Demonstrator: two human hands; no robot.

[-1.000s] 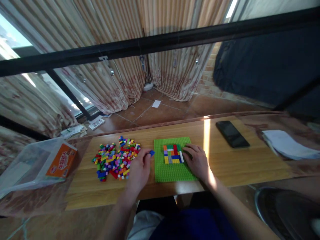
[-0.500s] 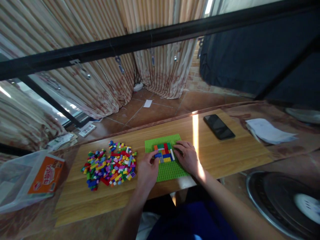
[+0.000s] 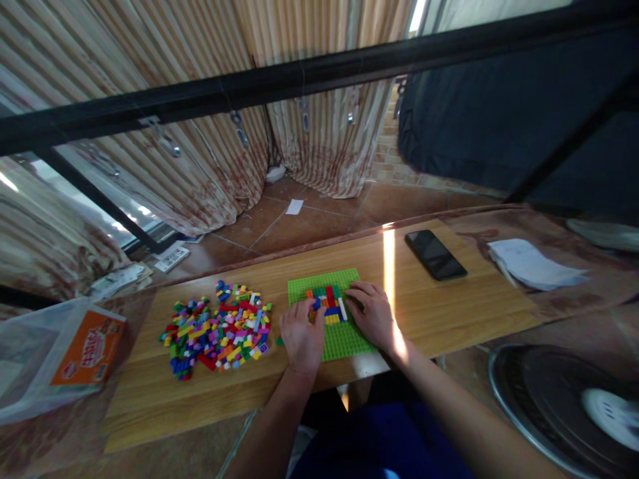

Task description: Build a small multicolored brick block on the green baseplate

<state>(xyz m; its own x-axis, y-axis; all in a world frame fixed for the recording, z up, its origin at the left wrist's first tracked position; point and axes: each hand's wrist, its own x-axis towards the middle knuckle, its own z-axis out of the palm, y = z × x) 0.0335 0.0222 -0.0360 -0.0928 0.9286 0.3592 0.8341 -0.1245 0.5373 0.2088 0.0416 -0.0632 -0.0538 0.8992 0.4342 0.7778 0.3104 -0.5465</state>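
A light green studded baseplate point(image 3: 344, 346) lies on the wooden table. Near its middle is a flat patch of toy bricks in red, blue, yellow, orange, green and white. My left hand point(image 3: 303, 336) reaches over the plate's left side, thumb and fingers closed around a blue brick point(image 3: 317, 303) at the patch's left edge. The hand hides part of the patch there. On the plate's right side rests my right hand point(image 3: 372, 311), its fingers bent and apart beside a white brick point(image 3: 342, 309). Nothing shows between those fingers.
Left of the plate spreads a pile of loose coloured bricks point(image 3: 234, 326), with a small green brick point(image 3: 279, 341) near my left hand. A black phone point(image 3: 435, 255) lies at the table's right. A clear plastic box point(image 3: 34, 359) stands beyond the left end; white papers point(image 3: 536, 263) lie right.
My left hand has turned and shifted slightly right over the brick patch, covering more of its left edge. A small green brick beside that hand now shows. My right hand has stayed in place.
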